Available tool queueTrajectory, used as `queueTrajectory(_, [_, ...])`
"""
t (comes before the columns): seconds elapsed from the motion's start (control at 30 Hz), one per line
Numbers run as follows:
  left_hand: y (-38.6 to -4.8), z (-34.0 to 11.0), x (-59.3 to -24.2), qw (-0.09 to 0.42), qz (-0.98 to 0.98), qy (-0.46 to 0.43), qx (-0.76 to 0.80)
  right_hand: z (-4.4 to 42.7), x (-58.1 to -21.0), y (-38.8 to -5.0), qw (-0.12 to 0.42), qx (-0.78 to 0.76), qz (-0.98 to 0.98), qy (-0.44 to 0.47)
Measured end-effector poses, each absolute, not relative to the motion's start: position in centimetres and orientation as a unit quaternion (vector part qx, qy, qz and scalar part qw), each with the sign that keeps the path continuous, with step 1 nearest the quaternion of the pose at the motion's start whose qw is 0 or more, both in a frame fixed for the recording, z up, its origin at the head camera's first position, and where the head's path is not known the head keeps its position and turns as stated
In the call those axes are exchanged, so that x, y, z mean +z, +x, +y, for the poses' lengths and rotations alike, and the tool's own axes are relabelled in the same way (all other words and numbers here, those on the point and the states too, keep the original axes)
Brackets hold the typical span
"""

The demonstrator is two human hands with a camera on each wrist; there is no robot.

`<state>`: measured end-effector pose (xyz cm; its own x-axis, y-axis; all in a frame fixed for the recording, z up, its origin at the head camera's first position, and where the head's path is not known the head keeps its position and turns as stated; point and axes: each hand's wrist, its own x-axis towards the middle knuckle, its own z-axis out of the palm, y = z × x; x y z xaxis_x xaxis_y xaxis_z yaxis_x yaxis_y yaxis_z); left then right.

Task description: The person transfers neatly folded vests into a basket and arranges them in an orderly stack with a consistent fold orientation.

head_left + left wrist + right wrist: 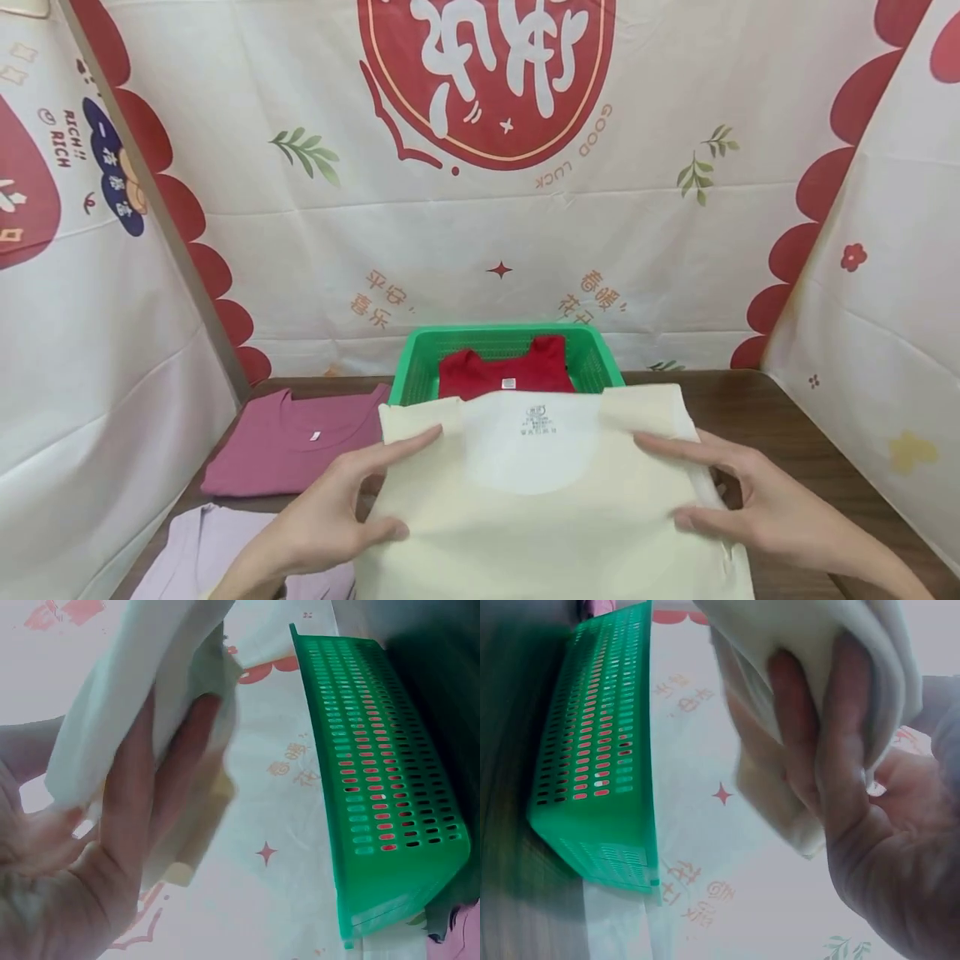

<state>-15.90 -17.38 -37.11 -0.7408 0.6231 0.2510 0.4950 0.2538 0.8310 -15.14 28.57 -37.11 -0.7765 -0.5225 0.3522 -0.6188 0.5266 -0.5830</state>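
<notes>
A folded cream-coloured shirt [540, 525] with printed text inside its neckline spans the space between both hands, raised in front of the basket. My left hand [337, 508] grips its left side, thumb and index finger on the near face; in the left wrist view other fingers [131, 802] lie behind the cloth. My right hand [750, 500] holds the opposite side the same way, with fingers [844, 742] behind the fabric in the right wrist view. Beyond the shirt stands a green plastic basket [408, 367] containing a folded red shirt [517, 375], partly hidden.
On the dark wooden table [795, 442], a folded mauve shirt [300, 450] lies left of the basket. A pale lilac garment [217, 542] is nearer, partly covered by the left forearm. Printed white cloth [480, 250] hangs at the back and both sides.
</notes>
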Motion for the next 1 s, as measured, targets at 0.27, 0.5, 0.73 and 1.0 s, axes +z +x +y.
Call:
queueTrajectory(0.27, [-19.4, -17.2, -36.2, 0.019, 0.717, 0.334, 0.612, 27.0, -36.1, -18.4, 0.096, 0.477, -0.819, 0.304])
queueTrajectory(0.5, [-22.6, -16.5, -35.5, -0.027, 0.706, 0.302, 0.640, 25.9, -36.0, -21.9, 0.072, 0.600, -0.750, 0.269])
queueTrajectory(0.73, [-25.9, -15.1, -35.4, -0.066, 0.677, 0.214, 0.701, 24.8, -35.8, -25.6, 0.097, 0.680, -0.689, 0.230])
queueTrajectory(1.0, [-29.6, -13.6, -37.2, -0.079, 0.686, 0.168, 0.703, 23.8, -37.4, -29.5, 0.135, 0.741, -0.619, 0.221])
